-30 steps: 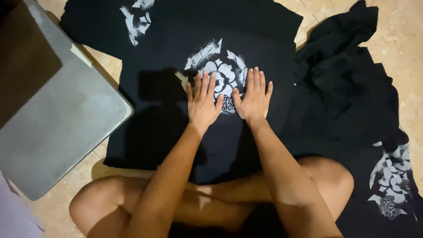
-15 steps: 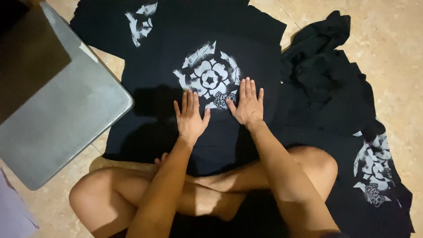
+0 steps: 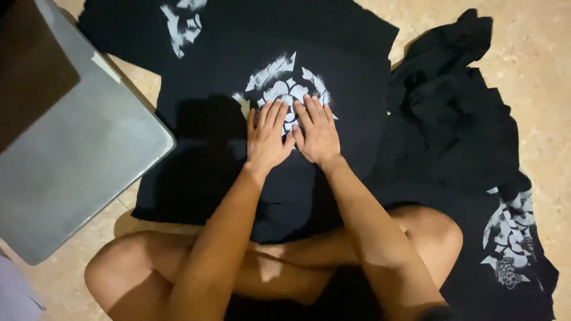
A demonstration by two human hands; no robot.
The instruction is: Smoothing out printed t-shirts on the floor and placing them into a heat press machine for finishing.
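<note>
Floor (image 3: 535, 53): both hands flat, side-by-side on black shirt (image 3: 333, 59) print.

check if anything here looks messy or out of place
One thing stands out: a crumpled black garment lies bunched on the floor at right, while the black printed shirt under the left hand and right hand lies spread flat.

A black T-shirt (image 3: 333, 148) lies spread flat on the floor, just in front of the person's crossed legs. Its chest carries 1 white print (image 3: 284, 86), a flower-like pattern of broken, brushy petals. Both hands rest flat on the lower part of that print, so only its upper half shows. The cloth there looks smooth, with a darker shadowed patch at its left.
</note>
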